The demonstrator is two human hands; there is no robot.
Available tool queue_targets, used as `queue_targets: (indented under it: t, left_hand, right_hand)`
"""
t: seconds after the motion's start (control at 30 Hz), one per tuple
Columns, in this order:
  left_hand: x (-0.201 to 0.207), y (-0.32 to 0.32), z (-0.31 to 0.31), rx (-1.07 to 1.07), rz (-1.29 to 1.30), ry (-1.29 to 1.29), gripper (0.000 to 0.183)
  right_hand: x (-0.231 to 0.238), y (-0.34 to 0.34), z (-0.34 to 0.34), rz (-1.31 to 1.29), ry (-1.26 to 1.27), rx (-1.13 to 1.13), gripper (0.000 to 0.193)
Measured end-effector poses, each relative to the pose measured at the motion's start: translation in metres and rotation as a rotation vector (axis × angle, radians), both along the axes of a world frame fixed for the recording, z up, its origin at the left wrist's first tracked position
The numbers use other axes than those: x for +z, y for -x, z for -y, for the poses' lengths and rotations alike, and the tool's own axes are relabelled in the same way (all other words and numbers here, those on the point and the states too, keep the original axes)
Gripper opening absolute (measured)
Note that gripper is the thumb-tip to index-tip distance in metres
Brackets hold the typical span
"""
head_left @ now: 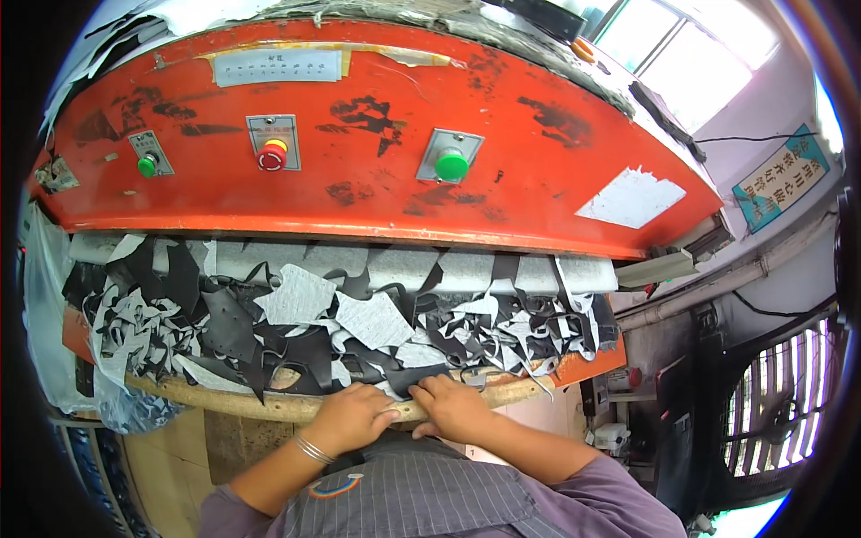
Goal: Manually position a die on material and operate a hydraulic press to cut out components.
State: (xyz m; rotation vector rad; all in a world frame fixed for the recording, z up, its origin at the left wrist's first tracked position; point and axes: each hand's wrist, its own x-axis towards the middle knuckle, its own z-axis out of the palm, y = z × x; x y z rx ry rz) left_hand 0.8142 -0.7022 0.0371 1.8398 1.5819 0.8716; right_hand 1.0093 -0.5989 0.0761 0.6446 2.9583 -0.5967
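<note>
My left hand (357,418) lies on the pale wooden rail (242,401) along the front edge of the machine bed, thumb pointing right, apart from the fingers. Beside it my right hand (451,409) rests over the same rail, fingertips on a dark piece of material (418,380), thumb apart and lower down. Neither hand visibly lifts anything. Just beyond them lies a heap of black and grey cut scraps (148,336). Two larger light grey cut pieces, one on the left (297,296) and one on the right (375,320), sit on the heap.
Above the bed runs an orange machine beam (359,193) with a red emergency button (272,155), a left green button (147,166) and a right green button (451,164). Behind the scraps is a grey sheet (341,263). A clear plastic bag (54,305) hangs left; a fan (780,408) stands right.
</note>
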Motion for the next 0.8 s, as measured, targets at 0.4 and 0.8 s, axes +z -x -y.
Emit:
queue_targets:
  t: [0.4, 0.8]
  left_hand:
    - [0.000, -0.038, -0.003, 0.346, -0.049, 0.004, 0.018]
    - [0.019, 0.009, -0.118, 0.239, 0.480, 0.363, 0.016]
  right_hand:
    - [-0.017, -0.008, -0.005, 0.036, -0.019, -0.043, 0.033]
    - [-0.037, 0.099, -0.252, 0.292, 0.038, -0.722, 0.086]
